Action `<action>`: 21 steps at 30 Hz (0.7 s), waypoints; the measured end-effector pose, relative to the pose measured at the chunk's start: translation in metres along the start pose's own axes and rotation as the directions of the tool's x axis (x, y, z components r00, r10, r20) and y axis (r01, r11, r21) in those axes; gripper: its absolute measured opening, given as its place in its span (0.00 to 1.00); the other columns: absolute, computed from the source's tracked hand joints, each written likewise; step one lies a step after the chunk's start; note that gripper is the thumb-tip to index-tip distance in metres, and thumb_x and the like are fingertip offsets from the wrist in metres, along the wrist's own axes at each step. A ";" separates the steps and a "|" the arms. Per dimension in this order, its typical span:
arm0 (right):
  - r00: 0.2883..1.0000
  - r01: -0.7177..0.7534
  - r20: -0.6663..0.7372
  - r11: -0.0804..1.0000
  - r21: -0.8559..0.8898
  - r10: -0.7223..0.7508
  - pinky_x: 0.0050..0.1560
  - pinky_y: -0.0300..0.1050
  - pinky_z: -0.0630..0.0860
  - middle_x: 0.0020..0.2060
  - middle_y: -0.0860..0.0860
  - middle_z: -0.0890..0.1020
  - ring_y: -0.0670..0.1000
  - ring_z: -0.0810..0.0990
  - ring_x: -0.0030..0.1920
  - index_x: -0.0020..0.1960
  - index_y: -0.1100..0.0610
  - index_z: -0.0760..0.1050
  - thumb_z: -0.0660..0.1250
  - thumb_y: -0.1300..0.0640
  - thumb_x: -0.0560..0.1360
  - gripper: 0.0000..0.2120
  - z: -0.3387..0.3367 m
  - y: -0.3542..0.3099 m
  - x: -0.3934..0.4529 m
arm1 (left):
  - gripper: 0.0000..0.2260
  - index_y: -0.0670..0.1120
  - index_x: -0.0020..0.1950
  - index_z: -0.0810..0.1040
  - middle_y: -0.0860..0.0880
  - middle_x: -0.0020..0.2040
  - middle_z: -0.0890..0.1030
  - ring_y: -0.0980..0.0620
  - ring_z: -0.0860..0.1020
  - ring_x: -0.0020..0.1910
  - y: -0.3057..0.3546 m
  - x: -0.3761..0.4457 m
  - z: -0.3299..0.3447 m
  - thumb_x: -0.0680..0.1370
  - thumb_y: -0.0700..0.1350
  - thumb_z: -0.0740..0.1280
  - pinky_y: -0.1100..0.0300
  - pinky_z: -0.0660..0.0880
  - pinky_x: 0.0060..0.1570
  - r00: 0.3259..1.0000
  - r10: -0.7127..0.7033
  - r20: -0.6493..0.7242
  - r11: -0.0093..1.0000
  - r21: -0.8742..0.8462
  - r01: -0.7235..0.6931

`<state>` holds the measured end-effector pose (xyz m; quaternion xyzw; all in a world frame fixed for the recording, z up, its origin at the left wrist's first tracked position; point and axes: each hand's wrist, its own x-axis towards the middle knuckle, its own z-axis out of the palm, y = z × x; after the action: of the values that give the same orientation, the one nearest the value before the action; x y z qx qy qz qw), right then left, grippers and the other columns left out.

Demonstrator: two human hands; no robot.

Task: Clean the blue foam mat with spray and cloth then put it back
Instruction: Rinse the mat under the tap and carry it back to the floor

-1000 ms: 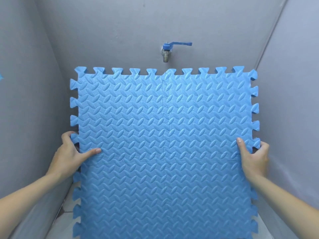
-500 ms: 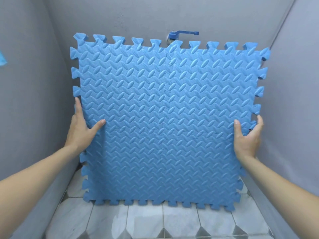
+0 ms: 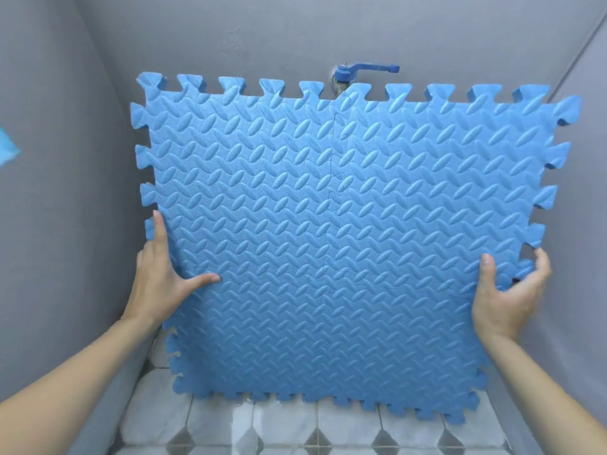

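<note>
A large blue foam mat (image 3: 345,231) made of interlocked puzzle tiles with a leaf-pattern surface stands upright in front of me, filling the middle of the head view. My left hand (image 3: 161,280) grips its left edge, thumb laid on the front face and fingers flat along the edge. My right hand (image 3: 509,290) grips the right edge, thumb in front and fingers curled behind a tab. The mat's lower edge hangs just above the floor. No spray bottle or cloth is visible.
A blue-handled tap (image 3: 348,75) sticks out of the grey back wall just above the mat's top edge. Grey walls (image 3: 59,224) close in on both sides. White tiled floor (image 3: 262,428) with grey diamonds lies below. A blue scrap (image 3: 8,149) shows at far left.
The mat has been lifted off the floor so its bottom edge and the tiles beneath show. Its top edge now reaches the tap. Both hands kept their grip on the side edges.
</note>
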<state>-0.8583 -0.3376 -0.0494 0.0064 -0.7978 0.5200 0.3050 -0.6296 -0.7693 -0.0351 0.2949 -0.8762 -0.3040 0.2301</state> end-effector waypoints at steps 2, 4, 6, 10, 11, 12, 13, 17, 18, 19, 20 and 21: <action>0.997 -0.042 0.066 0.998 -0.040 0.045 0.67 0.38 0.64 0.69 0.60 0.70 0.56 0.70 0.68 0.74 0.63 0.60 0.67 0.44 0.76 0.35 -0.018 -0.034 0.013 | 0.63 0.58 0.76 0.34 0.45 0.70 0.64 0.42 0.65 0.64 0.027 -0.001 -0.034 0.59 0.60 0.79 0.45 0.66 0.66 0.999 -0.041 0.017 0.999 0.018 0.040; 0.990 -0.076 0.113 0.995 -0.068 0.084 0.65 0.36 0.64 0.69 0.60 0.70 0.56 0.70 0.69 0.74 0.62 0.61 0.68 0.46 0.76 0.34 -0.032 -0.084 0.040 | 0.63 0.58 0.76 0.34 0.43 0.68 0.66 0.42 0.66 0.62 0.064 0.010 -0.078 0.58 0.61 0.78 0.45 0.66 0.66 0.997 -0.069 0.041 0.997 0.025 0.068; 0.973 -0.139 0.168 0.985 -0.107 0.155 0.69 0.45 0.65 0.71 0.57 0.70 0.56 0.69 0.71 0.75 0.58 0.61 0.67 0.43 0.75 0.35 -0.042 -0.147 0.079 | 0.63 0.59 0.76 0.33 0.42 0.66 0.68 0.41 0.67 0.61 0.107 0.030 -0.131 0.58 0.63 0.78 0.45 0.65 0.65 0.993 -0.099 0.068 0.994 0.044 0.097; 0.928 -0.164 0.296 0.962 -0.218 0.225 0.70 0.52 0.63 0.72 0.58 0.69 0.58 0.68 0.71 0.76 0.56 0.61 0.72 0.47 0.74 0.35 -0.059 -0.298 0.169 | 0.63 0.61 0.75 0.33 0.41 0.58 0.70 0.40 0.69 0.57 0.202 0.076 -0.246 0.57 0.66 0.76 0.45 0.67 0.61 0.977 -0.186 0.105 0.979 0.101 0.175; 0.910 -0.170 0.331 0.952 -0.255 0.251 0.69 0.54 0.64 0.71 0.59 0.69 0.59 0.69 0.69 0.76 0.54 0.61 0.72 0.48 0.74 0.35 -0.064 -0.339 0.192 | 0.62 0.61 0.76 0.34 0.41 0.56 0.70 0.40 0.69 0.56 0.227 0.085 -0.277 0.57 0.66 0.76 0.47 0.66 0.61 0.971 -0.216 0.105 0.974 0.093 0.206; 0.891 -0.169 0.362 0.941 -0.293 0.273 0.68 0.57 0.65 0.69 0.60 0.70 0.60 0.70 0.68 0.76 0.52 0.61 0.73 0.48 0.74 0.36 -0.070 -0.380 0.214 | 0.62 0.61 0.76 0.35 0.41 0.56 0.69 0.40 0.68 0.57 0.252 0.094 -0.308 0.57 0.65 0.77 0.48 0.65 0.62 0.965 -0.242 0.105 0.969 0.085 0.234; 0.873 -0.168 0.387 0.928 -0.331 0.296 0.68 0.58 0.65 0.68 0.61 0.70 0.60 0.71 0.67 0.77 0.51 0.60 0.73 0.46 0.73 0.38 -0.077 -0.419 0.234 | 0.61 0.62 0.76 0.36 0.41 0.58 0.69 0.40 0.67 0.58 0.276 0.099 -0.338 0.58 0.63 0.78 0.48 0.65 0.63 0.958 -0.266 0.110 0.963 0.081 0.258; 0.821 -0.164 0.459 0.911 -0.379 0.339 0.69 0.62 0.64 0.68 0.65 0.67 0.64 0.68 0.69 0.79 0.53 0.57 0.74 0.47 0.72 0.42 -0.098 -0.533 0.293 | 0.57 0.63 0.77 0.42 0.42 0.62 0.66 0.41 0.67 0.61 0.352 0.113 -0.438 0.60 0.64 0.77 0.48 0.66 0.64 0.942 -0.304 0.140 0.951 0.094 0.293; 0.812 -0.142 0.490 0.921 -0.362 0.318 0.68 0.61 0.65 0.67 0.66 0.68 0.65 0.69 0.68 0.78 0.55 0.59 0.75 0.46 0.71 0.42 -0.100 -0.556 0.307 | 0.57 0.61 0.77 0.43 0.42 0.63 0.67 0.41 0.68 0.62 0.365 0.116 -0.463 0.59 0.65 0.77 0.48 0.67 0.64 0.945 -0.294 0.141 0.955 0.089 0.284; 0.794 -0.120 0.528 0.929 -0.350 0.302 0.67 0.60 0.66 0.65 0.68 0.69 0.66 0.69 0.67 0.76 0.57 0.61 0.75 0.43 0.69 0.43 -0.105 -0.581 0.317 | 0.58 0.60 0.78 0.44 0.41 0.65 0.66 0.41 0.69 0.65 0.382 0.117 -0.489 0.59 0.65 0.77 0.48 0.67 0.65 0.945 -0.297 0.138 0.955 0.070 0.289; 0.784 -0.096 0.554 0.937 -0.336 0.279 0.66 0.58 0.67 0.64 0.68 0.69 0.66 0.70 0.66 0.74 0.59 0.63 0.74 0.41 0.67 0.44 -0.109 -0.601 0.325 | 0.58 0.58 0.78 0.45 0.41 0.68 0.65 0.41 0.68 0.67 0.394 0.114 -0.511 0.59 0.64 0.77 0.49 0.66 0.67 0.944 -0.307 0.123 0.952 0.057 0.302; 0.775 -0.067 0.578 0.942 -0.328 0.256 0.65 0.57 0.67 0.64 0.69 0.70 0.66 0.69 0.66 0.74 0.60 0.63 0.74 0.41 0.67 0.43 -0.113 -0.620 0.332 | 0.58 0.57 0.79 0.45 0.41 0.69 0.64 0.42 0.67 0.68 0.405 0.110 -0.532 0.59 0.64 0.78 0.49 0.66 0.68 0.945 -0.312 0.100 0.950 0.053 0.308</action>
<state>-0.8710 -0.4260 0.6570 0.0608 -0.9179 0.3917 -0.0191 -0.5522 -0.7927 0.6375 0.4165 -0.8353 -0.3359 0.1265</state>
